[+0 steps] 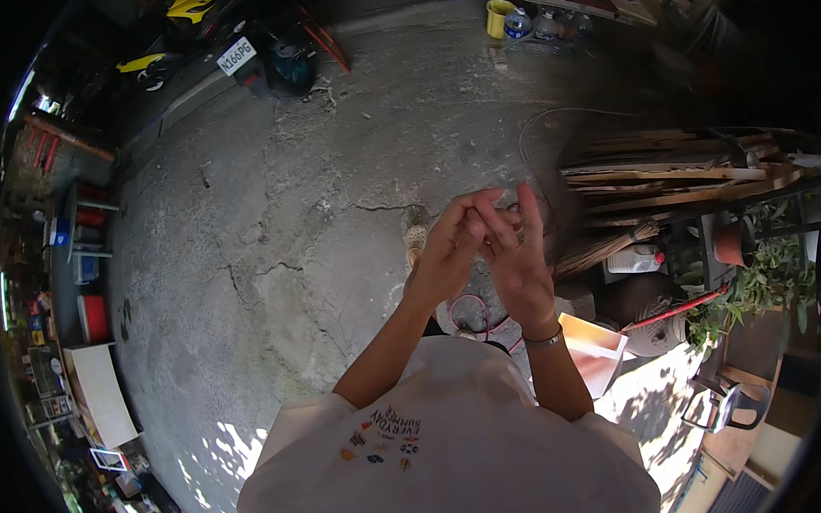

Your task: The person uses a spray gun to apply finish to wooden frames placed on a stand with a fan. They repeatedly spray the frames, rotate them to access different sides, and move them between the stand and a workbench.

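Both my hands are raised together in front of my white shirt, above the concrete floor. My left hand is closed, its thumb and fingers pinched about a finger of the other hand. My right hand has its palm turned up and toward me, with fingers stretched and spread; one finger points straight away from me. No tool or other object shows in either hand. A dark bracelet circles my right wrist. The crossing fingers partly hide one another.
Stacked wood strips, a stick broom and a white jug stand at right, near potted plants. A pink hose lies by my feet. A motorcycle and yellow container are far off; a white cabinet stands left.
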### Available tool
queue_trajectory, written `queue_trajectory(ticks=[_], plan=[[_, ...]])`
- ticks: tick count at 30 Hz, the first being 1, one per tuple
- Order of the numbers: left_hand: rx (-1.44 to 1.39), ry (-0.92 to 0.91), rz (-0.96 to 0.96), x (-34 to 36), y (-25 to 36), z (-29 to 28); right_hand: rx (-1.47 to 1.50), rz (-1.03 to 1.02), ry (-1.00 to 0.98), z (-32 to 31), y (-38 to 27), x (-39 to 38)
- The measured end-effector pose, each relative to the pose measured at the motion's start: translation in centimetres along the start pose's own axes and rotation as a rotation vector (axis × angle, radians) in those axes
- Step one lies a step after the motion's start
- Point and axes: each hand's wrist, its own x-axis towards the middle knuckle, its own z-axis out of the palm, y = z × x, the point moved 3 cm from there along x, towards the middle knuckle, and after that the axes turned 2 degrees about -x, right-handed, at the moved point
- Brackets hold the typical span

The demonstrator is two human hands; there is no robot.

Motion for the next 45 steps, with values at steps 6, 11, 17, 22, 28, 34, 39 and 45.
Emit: queue_trajectory(ticks=[6,11,17,22,28,34,39,45], plan=[[-0.116,-0.023,-0.068,13.8,-1.2,-5.6,-0.013,-0.054,0.127,-1.8,2.2,13.0],[-0.096,-0.113,-0.059,23.2,-0.5,-8.2,-0.095,-0.083,0.18,-3.3,1.1,21.8],[-0.078,-0.182,-0.113,32.3,-3.6,-8.1,-0.104,-0.165,0.236,-8.6,-0.2,28.5],[-0.101,-0.276,-0.222,39.3,-8.4,-6.2,-0.096,-0.204,0.389,-14.9,-1.9,32.3],[-0.524,-0.18,-0.551,48.6,-17.8,-0.8,-0.429,-0.319,0.464,-25.2,-5.5,36.7],[-0.689,-0.455,-0.887,58.5,-25.9,7.2,-0.644,-0.35,0.852,-34.0,-12.4,38.7],[-0.483,-0.723,-1.128,65.3,-35.5,16.5,-0.401,-0.371,1.461,-39.8,-16.8,34.3],[0.18,-1.347,-0.554,66.7,-51.1,33.7,-0.458,-0.548,2.085,-39.8,-16.8,27.8]])
